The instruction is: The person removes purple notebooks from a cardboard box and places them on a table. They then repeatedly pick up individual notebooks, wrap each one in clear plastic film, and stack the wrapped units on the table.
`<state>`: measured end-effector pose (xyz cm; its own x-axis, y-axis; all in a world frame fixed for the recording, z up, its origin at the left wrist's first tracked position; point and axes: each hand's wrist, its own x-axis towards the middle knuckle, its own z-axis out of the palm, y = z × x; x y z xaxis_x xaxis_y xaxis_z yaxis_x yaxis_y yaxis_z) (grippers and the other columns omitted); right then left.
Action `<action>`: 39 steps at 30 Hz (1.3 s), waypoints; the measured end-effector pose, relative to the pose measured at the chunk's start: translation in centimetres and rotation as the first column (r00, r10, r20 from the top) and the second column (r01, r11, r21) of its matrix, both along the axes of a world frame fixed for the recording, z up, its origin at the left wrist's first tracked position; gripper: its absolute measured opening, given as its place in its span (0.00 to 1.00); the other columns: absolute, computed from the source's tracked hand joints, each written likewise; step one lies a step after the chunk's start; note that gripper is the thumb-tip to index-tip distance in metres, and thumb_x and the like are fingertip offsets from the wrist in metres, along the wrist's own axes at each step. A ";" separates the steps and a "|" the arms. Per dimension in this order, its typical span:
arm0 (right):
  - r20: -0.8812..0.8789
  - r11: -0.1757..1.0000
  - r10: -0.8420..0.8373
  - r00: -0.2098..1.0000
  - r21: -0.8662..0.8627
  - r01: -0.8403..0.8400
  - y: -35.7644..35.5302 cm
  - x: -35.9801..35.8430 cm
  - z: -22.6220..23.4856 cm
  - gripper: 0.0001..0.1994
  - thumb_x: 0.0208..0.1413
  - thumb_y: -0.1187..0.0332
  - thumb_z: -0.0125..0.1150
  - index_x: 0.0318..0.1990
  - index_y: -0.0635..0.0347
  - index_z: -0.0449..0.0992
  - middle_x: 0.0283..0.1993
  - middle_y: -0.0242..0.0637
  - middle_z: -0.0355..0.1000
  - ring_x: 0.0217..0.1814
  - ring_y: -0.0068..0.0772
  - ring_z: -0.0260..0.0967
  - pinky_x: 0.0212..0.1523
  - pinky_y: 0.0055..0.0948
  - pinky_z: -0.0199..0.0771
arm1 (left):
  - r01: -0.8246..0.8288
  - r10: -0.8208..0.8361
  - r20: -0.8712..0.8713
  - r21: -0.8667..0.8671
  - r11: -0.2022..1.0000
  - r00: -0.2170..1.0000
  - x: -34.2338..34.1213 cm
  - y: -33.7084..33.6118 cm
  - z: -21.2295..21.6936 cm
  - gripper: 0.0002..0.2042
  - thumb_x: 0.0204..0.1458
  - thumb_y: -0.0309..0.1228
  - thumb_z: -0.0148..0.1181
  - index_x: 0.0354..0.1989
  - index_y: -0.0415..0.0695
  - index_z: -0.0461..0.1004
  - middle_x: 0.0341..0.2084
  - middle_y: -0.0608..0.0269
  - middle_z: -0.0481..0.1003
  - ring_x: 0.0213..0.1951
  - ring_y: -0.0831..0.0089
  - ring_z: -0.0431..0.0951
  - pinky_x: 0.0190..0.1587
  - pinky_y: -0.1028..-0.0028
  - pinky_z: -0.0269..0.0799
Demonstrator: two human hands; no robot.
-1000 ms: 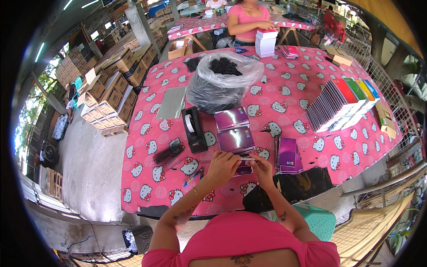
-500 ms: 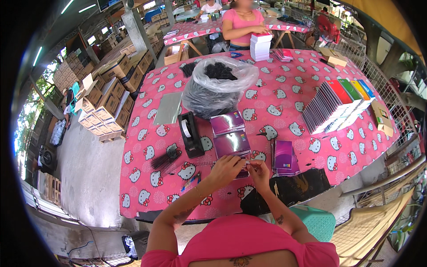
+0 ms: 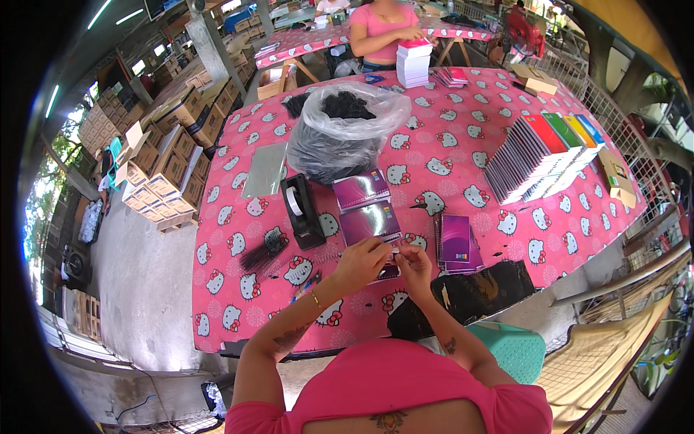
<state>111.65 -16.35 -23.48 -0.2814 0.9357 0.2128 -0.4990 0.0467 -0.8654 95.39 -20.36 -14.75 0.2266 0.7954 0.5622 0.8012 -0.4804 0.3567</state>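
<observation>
My left hand [image 3: 361,265], fingers bent and closed, lies over a small purple notebook [image 3: 389,273] near the front of the table. Close beside it, my right hand [image 3: 414,269] pinches something small at the notebook's edge; the fingers hide what it is. Just beyond my hands lies a stack of glossy purple notebooks [image 3: 370,223]. More purple spiral notebooks [image 3: 455,239] are piled to the right. Left of my left hand, loose black spiral coils [image 3: 264,250] spread over the cloth.
A black tape dispenser [image 3: 306,217] and a clear bag [image 3: 345,141] of black coils stand beyond. Pens [image 3: 307,286] lie at left, a worn black sheet [image 3: 477,295] at the front right edge. Coloured notebook stacks [image 3: 531,163] stand right. Another person [image 3: 383,32] works across the table.
The view has shifted slightly, so the table sits a little higher and farther left. My hands stay close together at the notebook. The person across has lifted a hand off the white stack.
</observation>
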 end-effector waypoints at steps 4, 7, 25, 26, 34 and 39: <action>-0.034 0.999 0.029 0.999 -0.045 -0.031 -0.1 -0.1 0.4 0.08 0.61 0.82 0.57 0.46 0.65 0.71 0.44 0.35 0.74 0.46 0.23 0.74 0.51 0.26 0.78 | 0.018 -0.019 0.017 0.015 1.000 1.000 0.1 -0.1 0.5 0.05 0.54 0.27 0.61 0.38 0.44 0.75 0.31 0.60 0.75 0.33 0.60 0.79 0.32 0.64 0.77; -0.044 0.998 0.050 0.998 -0.023 -0.051 0.0 0.1 0.6 0.09 0.60 0.83 0.57 0.47 0.66 0.71 0.45 0.35 0.74 0.47 0.24 0.74 0.51 0.27 0.79 | 0.016 -0.016 -0.001 0.029 0.999 1.000 -0.1 -0.1 0.2 0.07 0.53 0.27 0.62 0.39 0.44 0.77 0.32 0.61 0.75 0.33 0.61 0.79 0.33 0.65 0.77; 0.073 0.999 -0.031 0.997 -0.018 0.033 -0.6 -0.2 0.0 0.11 0.59 0.83 0.59 0.49 0.67 0.71 0.52 0.41 0.74 0.52 0.26 0.74 0.52 0.26 0.79 | 0.039 0.028 -0.404 0.157 0.987 0.914 -0.3 0.6 -1.1 0.12 0.51 0.31 0.64 0.42 0.40 0.76 0.35 0.60 0.76 0.36 0.66 0.79 0.39 0.70 0.78; 0.064 0.998 -0.054 0.997 -0.026 0.056 -0.9 -0.4 0.4 0.12 0.59 0.83 0.59 0.49 0.67 0.71 0.54 0.42 0.72 0.53 0.27 0.73 0.52 0.26 0.79 | 0.033 0.031 -0.389 0.158 0.987 0.921 -0.2 0.4 -0.9 0.12 0.51 0.31 0.64 0.42 0.39 0.76 0.35 0.59 0.76 0.36 0.66 0.78 0.39 0.70 0.78; 0.192 0.972 -0.236 0.953 0.062 0.228 -2.0 -1.1 1.1 0.12 0.58 0.82 0.61 0.48 0.66 0.71 0.60 0.44 0.68 0.57 0.32 0.72 0.52 0.26 0.79 | 0.001 0.047 -0.311 0.152 0.988 0.949 0.2 -0.1 -0.1 0.12 0.50 0.30 0.64 0.41 0.39 0.75 0.38 0.58 0.75 0.36 0.63 0.78 0.38 0.68 0.78; 0.364 0.908 -0.404 0.839 0.273 0.319 -3.1 -0.8 2.4 0.11 0.56 0.80 0.63 0.46 0.61 0.74 0.51 0.37 0.72 0.47 0.28 0.74 0.44 0.22 0.77 | 0.006 0.036 -0.287 0.145 0.989 0.957 0.1 -0.6 -0.2 0.12 0.47 0.27 0.64 0.41 0.42 0.75 0.42 0.59 0.75 0.38 0.62 0.78 0.38 0.66 0.78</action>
<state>110.84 -19.48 -21.10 -0.0319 0.9389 0.3427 -0.0221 0.3421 -0.9394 95.52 -20.96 -14.98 0.3839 0.7162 0.5828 0.8673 -0.4962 0.0384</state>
